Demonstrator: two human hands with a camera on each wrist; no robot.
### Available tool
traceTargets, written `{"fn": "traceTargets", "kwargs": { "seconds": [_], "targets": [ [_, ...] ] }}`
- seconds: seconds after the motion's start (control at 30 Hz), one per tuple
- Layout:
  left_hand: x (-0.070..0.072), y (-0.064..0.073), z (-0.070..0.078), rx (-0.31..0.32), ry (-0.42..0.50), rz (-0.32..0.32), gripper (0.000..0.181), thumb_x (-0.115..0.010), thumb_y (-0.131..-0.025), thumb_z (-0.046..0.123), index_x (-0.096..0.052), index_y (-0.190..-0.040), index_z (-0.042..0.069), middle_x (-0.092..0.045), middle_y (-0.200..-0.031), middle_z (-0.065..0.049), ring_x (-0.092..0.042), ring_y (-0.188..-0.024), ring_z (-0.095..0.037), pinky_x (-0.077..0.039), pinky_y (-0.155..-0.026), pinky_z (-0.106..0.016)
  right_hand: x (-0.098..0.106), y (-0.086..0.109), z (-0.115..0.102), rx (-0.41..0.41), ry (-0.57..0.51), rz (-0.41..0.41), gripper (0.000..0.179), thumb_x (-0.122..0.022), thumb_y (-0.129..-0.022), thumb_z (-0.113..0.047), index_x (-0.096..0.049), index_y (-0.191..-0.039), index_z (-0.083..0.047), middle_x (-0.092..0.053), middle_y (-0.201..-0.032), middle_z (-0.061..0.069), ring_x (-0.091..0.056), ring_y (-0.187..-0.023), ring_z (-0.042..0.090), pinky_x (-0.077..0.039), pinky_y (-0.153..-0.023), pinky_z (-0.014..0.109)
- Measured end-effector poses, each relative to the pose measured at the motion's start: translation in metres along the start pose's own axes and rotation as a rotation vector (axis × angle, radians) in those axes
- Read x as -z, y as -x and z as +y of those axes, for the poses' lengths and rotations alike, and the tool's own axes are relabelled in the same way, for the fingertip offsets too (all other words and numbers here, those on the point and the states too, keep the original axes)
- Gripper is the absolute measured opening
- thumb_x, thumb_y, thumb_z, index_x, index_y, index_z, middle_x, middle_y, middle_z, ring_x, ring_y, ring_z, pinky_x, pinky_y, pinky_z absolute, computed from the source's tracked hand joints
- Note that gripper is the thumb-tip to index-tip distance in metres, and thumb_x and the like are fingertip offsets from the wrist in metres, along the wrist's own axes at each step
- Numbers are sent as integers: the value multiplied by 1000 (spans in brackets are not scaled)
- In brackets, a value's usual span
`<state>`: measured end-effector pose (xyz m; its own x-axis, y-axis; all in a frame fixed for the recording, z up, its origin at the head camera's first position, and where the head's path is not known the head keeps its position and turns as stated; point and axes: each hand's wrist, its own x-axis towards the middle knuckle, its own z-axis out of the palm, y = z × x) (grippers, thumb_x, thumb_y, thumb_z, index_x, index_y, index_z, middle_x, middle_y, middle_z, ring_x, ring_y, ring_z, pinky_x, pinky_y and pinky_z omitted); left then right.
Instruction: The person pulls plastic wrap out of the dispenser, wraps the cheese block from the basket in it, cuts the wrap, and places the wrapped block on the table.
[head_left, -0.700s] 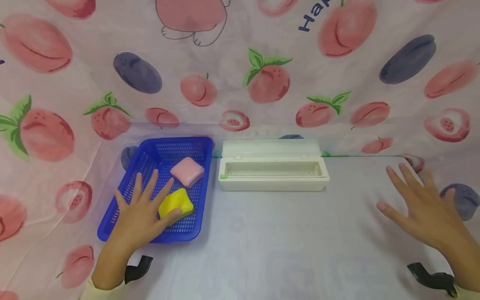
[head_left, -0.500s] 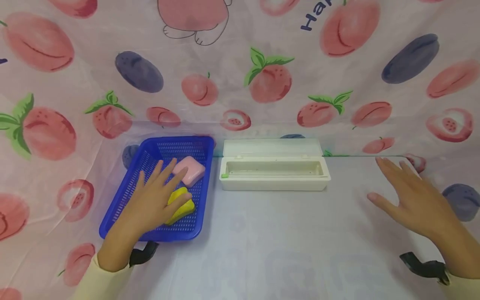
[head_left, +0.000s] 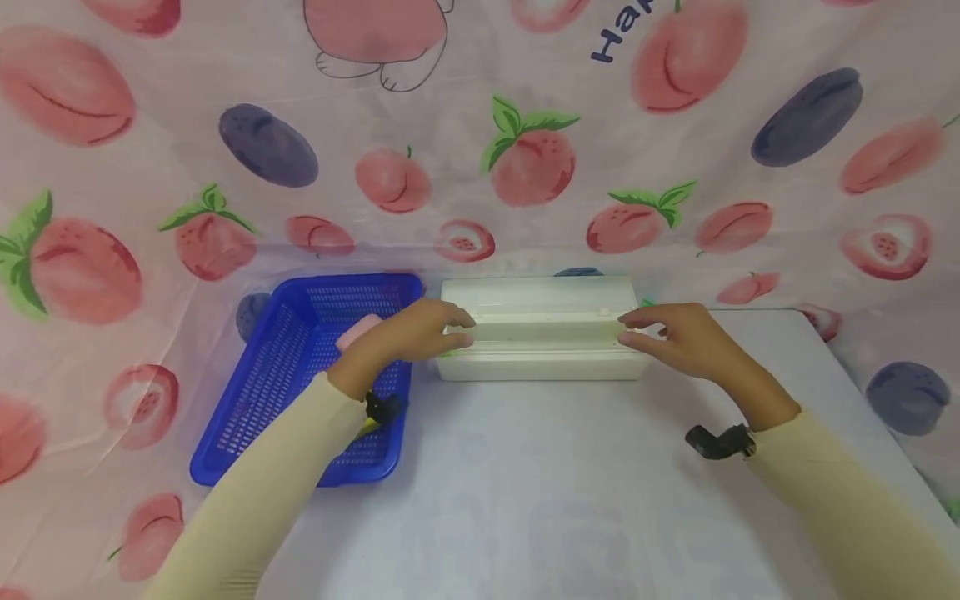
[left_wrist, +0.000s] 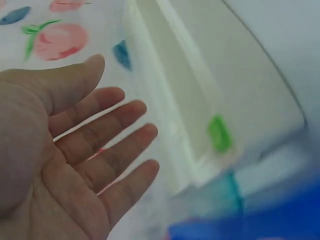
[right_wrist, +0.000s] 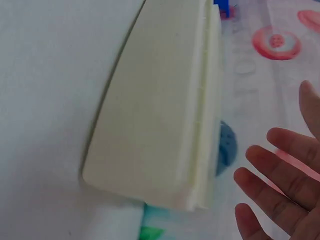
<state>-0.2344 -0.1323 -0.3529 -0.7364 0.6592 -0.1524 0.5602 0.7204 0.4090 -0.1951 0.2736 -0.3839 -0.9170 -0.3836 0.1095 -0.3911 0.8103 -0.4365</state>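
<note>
A long white box (head_left: 540,367) stands at the back of the table with its lid (head_left: 536,293) raised and a narrow trough showing inside. At its left end, my left hand (head_left: 420,329) hovers with loosely bent fingers and holds nothing. The left wrist view shows those fingers spread apart, beside a small green tab (left_wrist: 220,134) on the box's end. Over the right end is my right hand (head_left: 684,337), thumb and fingers apart, holding nothing. In the right wrist view a gap shows between its fingertips and the box (right_wrist: 145,115).
A blue plastic basket (head_left: 258,392) stands left of the box, partly under my left forearm. In it lie a pink block (head_left: 358,332) and a yellow piece (head_left: 367,427), both mostly hidden by the arm. A fruit-print cloth (head_left: 540,225) hangs behind the white tabletop (head_left: 525,467).
My left hand has moved right, from over the basket to the box's left end. My right hand has moved left to its right end. The box and basket stay put.
</note>
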Motion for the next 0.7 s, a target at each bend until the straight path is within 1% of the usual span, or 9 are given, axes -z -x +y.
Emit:
{"fn": "traceTargets", "kwargs": {
  "seconds": [0.07,0.13,0.27,0.4,0.47,0.53,0.57,0.63,0.7],
  "targets": [
    [-8,-18,-4,-18,23,-28,39,-59,-103,28,-67,-132,3,-68,-134,-13,-62,-127,-31,-46,-112,-46,-12,-15,5,4,-30,-19,40,-71,-96,-38,-73,-124,-10,-77,-111,11,-71,-106,33,-59,-88,52],
    [-16,-33,-6,0,53,-51,38,-61,-102,29,-68,-131,5,-69,-132,-11,-63,-125,-29,-47,-111,-44,-23,-28,9,-8,-54,-43,39,-72,-95,-38,-74,-122,-10,-78,-110,9,-72,-104,32,-59,-88,51],
    [-31,-55,-6,29,106,-76,36,-67,-99,29,-71,-128,8,-71,-130,-7,-65,-121,-25,-49,-109,-40,-41,-46,14,-43,-96,-94,37,-75,-93,-37,-76,-119,-11,-77,-115,10,-72,-107,31,-58,-92,51],
    [-41,-68,-8,32,127,-92,34,-70,-98,29,-73,-127,11,-73,-126,-3,-67,-119,-21,-51,-106,-35,-52,-57,15,-57,-84,-144,33,-77,-92,-33,-78,-118,-13,-76,-118,10,-69,-113,32,-54,-99,53],
    [-43,-71,-8,42,119,-95,33,-70,-97,30,-74,-125,13,-74,-125,-2,-67,-119,-19,-51,-105,-34,-57,-62,17,-60,-76,-171,32,-77,-91,-33,-78,-117,-15,-76,-119,9,-68,-117,32,-53,-101,52],
    [-45,-74,-9,51,114,-98,31,-70,-98,29,-75,-124,14,-75,-123,0,-67,-119,-18,-51,-106,-33,-61,-66,18,-59,-74,-190,29,-78,-91,-33,-79,-115,-17,-76,-118,8,-68,-118,30,-53,-101,51],
    [-45,-75,-9,54,113,-97,30,-70,-98,29,-75,-124,14,-75,-122,0,-67,-119,-18,-51,-106,-33,-62,-68,19,-61,-72,-197,26,-78,-91,-33,-81,-112,-18,-77,-115,6,-70,-114,29,-55,-97,49],
    [-45,-77,-9,62,110,-93,28,-70,-98,28,-76,-122,15,-76,-120,0,-67,-118,-18,-50,-106,-33,-65,-70,21,-65,-62,-205,19,-78,-90,-33,-82,-105,-21,-79,-106,2,-71,-101,24,-57,-87,42],
    [-46,-78,-10,65,110,-86,27,-70,-98,28,-77,-120,16,-76,-119,1,-66,-118,-18,-50,-107,-34,-66,-71,23,-67,-54,-199,13,-78,-90,-33,-83,-98,-24,-79,-97,-3,-68,-89,18,-54,-76,36]
  ]
}}
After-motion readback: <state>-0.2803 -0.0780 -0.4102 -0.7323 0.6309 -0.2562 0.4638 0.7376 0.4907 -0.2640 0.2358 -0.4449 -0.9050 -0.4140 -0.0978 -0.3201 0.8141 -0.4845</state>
